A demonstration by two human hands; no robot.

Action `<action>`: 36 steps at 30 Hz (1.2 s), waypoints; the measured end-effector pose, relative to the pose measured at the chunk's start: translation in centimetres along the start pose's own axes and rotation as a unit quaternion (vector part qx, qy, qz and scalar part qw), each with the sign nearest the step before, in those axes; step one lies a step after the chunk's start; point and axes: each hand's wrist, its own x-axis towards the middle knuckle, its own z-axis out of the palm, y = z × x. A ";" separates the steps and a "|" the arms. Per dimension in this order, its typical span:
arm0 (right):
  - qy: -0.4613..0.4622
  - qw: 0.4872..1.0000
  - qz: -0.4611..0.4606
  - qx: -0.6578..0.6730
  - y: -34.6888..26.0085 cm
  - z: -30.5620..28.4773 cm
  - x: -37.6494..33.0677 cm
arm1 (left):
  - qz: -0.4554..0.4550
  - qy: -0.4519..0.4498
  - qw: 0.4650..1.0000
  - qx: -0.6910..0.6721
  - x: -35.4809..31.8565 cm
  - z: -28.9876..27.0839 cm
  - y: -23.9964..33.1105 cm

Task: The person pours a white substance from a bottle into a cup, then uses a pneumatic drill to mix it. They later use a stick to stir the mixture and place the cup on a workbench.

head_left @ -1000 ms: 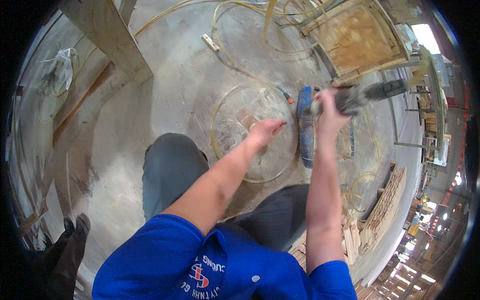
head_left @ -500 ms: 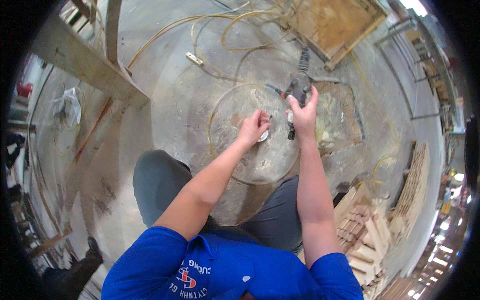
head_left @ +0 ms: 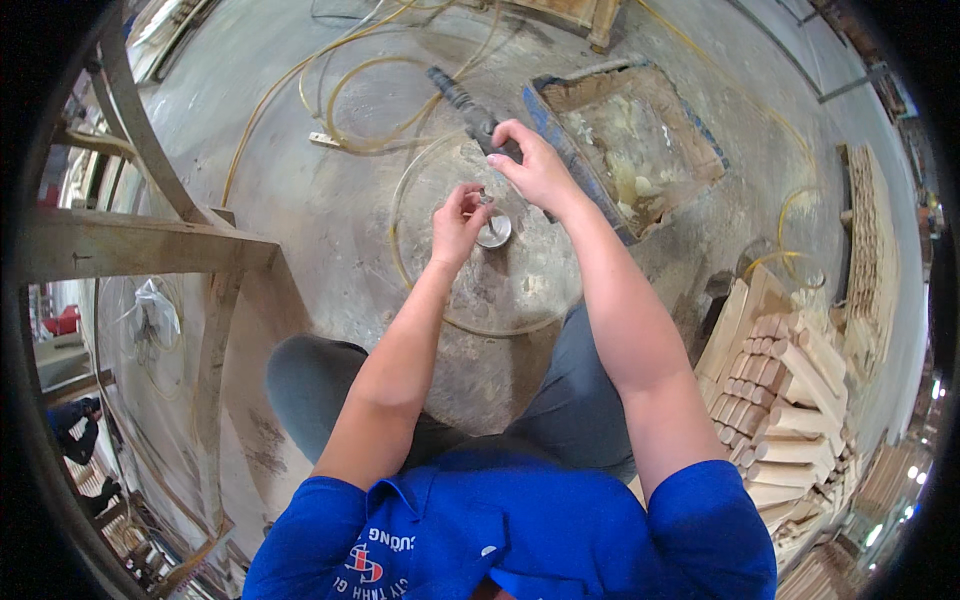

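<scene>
My left hand [head_left: 460, 224] is closed in a pinch, with a small metal piece [head_left: 484, 196] at its fingertips. Right beside those fingers is a small round whitish disc [head_left: 497, 235] with a thin stem; whether the stem joins the pinched piece I cannot tell. My right hand [head_left: 541, 172] grips a black handheld power tool [head_left: 481, 122], thumb on the near side and fingers over the top. The tool's ribbed dark end [head_left: 450, 88] points away to the upper left. Part of its body is hidden under the palm.
Yellowish hose [head_left: 395, 62] loops over the concrete floor, circling around my hands. A blue-rimmed, dirt-crusted tray [head_left: 708, 158] lies just right of the tool. Shaped wooden pieces [head_left: 790, 425] are piled at my right. A wooden frame [head_left: 150, 245] stands at the left. A small pale block [head_left: 323, 140] lies farther off.
My view has shifted. The tool has come leftward, nearer my left hand, and its angle has changed. The disc beside my left hand and the blue-rimmed tray now show more fully.
</scene>
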 end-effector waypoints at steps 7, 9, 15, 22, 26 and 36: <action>-0.087 0.990 0.046 -0.100 -0.8 -0.7 -1.2 | -0.054 -0.018 0.998 -0.032 0.2 -0.3 0.0; -0.075 0.986 0.057 -0.136 -0.6 -0.5 -1.4 | -0.042 -0.001 0.997 -0.059 0.3 -0.1 0.2; -0.085 0.956 0.112 -0.257 -0.7 0.9 -1.9 | -0.044 0.006 0.997 0.063 0.2 -0.6 -0.1; -0.046 0.970 0.035 -0.237 0.9 2.8 -2.8 | -0.003 0.024 0.994 0.104 -0.2 -0.6 0.6; -0.041 0.970 0.009 -0.238 0.7 3.2 -2.9 | 0.004 0.019 0.993 0.116 -0.3 -0.9 0.3; -0.028 0.991 -0.020 -0.133 0.6 2.6 -1.8 | 0.044 0.045 0.992 0.113 -0.5 -1.1 -0.4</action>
